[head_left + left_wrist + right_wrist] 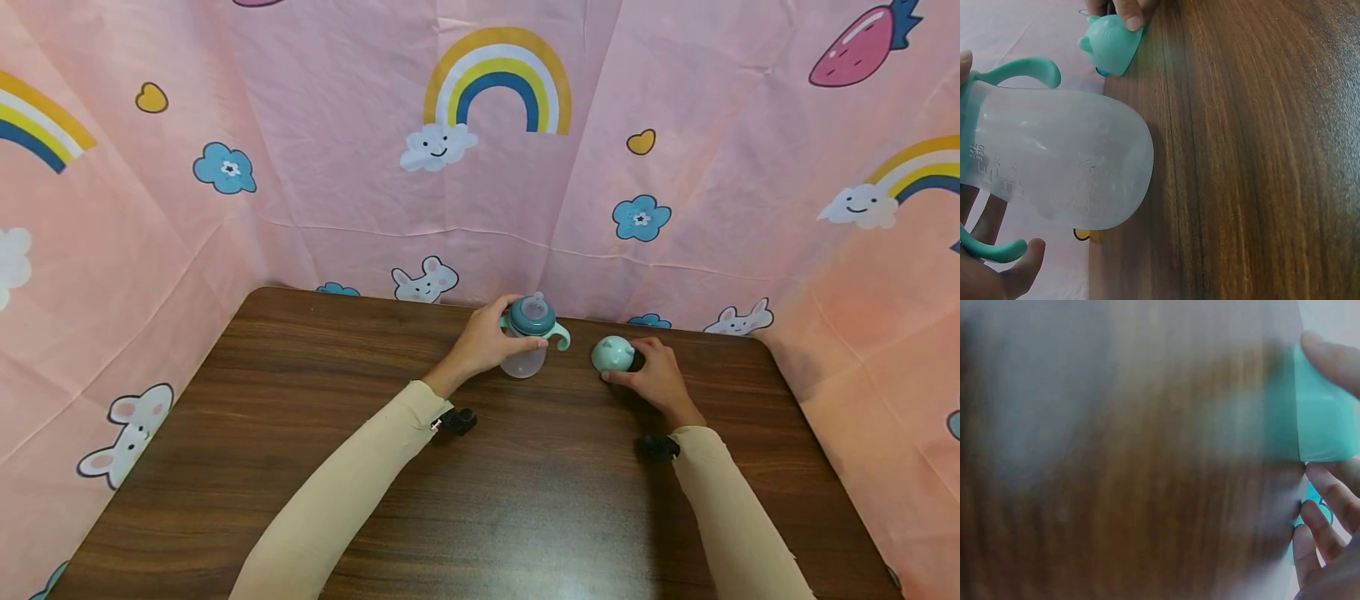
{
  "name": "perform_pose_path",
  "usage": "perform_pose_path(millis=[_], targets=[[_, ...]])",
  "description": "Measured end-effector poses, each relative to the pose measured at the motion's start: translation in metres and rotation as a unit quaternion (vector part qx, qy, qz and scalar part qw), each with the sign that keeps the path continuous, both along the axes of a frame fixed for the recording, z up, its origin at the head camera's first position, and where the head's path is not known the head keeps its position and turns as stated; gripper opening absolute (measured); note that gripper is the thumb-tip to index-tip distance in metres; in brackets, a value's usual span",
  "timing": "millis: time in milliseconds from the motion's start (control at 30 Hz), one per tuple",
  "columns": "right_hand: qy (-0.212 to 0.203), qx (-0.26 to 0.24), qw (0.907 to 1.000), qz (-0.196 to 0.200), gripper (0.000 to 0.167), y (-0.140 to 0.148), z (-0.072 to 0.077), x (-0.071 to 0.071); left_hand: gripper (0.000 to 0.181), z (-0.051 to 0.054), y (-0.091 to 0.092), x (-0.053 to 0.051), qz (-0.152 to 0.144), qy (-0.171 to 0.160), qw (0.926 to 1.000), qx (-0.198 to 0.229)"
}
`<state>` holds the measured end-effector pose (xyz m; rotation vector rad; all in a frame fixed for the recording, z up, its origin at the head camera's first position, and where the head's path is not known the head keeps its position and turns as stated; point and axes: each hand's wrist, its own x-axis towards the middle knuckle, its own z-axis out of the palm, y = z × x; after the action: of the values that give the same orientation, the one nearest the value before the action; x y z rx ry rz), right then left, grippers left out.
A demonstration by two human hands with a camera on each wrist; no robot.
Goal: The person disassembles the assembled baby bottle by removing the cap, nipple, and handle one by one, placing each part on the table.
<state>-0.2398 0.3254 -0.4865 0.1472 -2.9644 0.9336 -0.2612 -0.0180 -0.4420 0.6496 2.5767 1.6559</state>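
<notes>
Near side: cream sleeves (337,500) reach in over a wood-grain tabletop (480,517), w/ black wrist units (458,421) at the cuffs; beyond, R hand (656,375) pinches the mint cap (612,353) between thumb and fingers; cap is an eared dome, open side down, R of ctr., nr. the far edge; full rim contact w/ wood can't be confirmed; rec. light, even pressure from both sides, any lift straight up, fingertips off the inner face; cap interior hidden, contents n/a; to its L, apart from it, is the bottle (522,363), gripped by L hand (480,342) about the teal collar (532,321), thumb across front, fingers round behind; one of the handles (561,337) projects toward the cap; base contact not verifiable; step in hand judged to be steadying bottle while cap is handled; rec. bottle upright, hold firm at collar w/o squeezing the body, digits clear of the nipple (535,304); risk: tipping, or handle fouling cap if the two come too close; bottle wall translucent, w/ raised vol. marks (988,162); no liquid level obs., prob. empty, though frosting limits certainty; nipple uncovered; far side: pink printed backdrop (337,125) hangs behind.
</notes>
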Motion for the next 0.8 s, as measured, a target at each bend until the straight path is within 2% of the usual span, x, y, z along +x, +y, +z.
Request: perform_pose_path(millis=[233, 433, 567, 800], targets=[[-0.01, -0.018, 0.9997, -0.009, 0.086, 0.0, 0.001, -0.001, 0.08, -0.002, 0.0, -0.002, 0.003, 0.01, 0.9999, -0.004], [-0.008, -0.048, 0.9987, -0.018, 0.082, -0.001, 0.005, -0.001, 0.08, -0.002, -0.001, -0.003, -0.002, 0.011, 0.9999, 0.001], [0.008, -0.061, 0.9978, -0.024, 0.08, -0.004, 0.007, -0.002, 0.082, -0.003, -0.003, -0.002, -0.008, 0.005, 0.9999, 0.015], [0.069, -0.091, 0.9927, -0.04, 0.065, -0.016, 0.013, 0.0, 0.082, -0.005, -0.009, 0.003, -0.006, -0.009, 0.9988, 0.048]])
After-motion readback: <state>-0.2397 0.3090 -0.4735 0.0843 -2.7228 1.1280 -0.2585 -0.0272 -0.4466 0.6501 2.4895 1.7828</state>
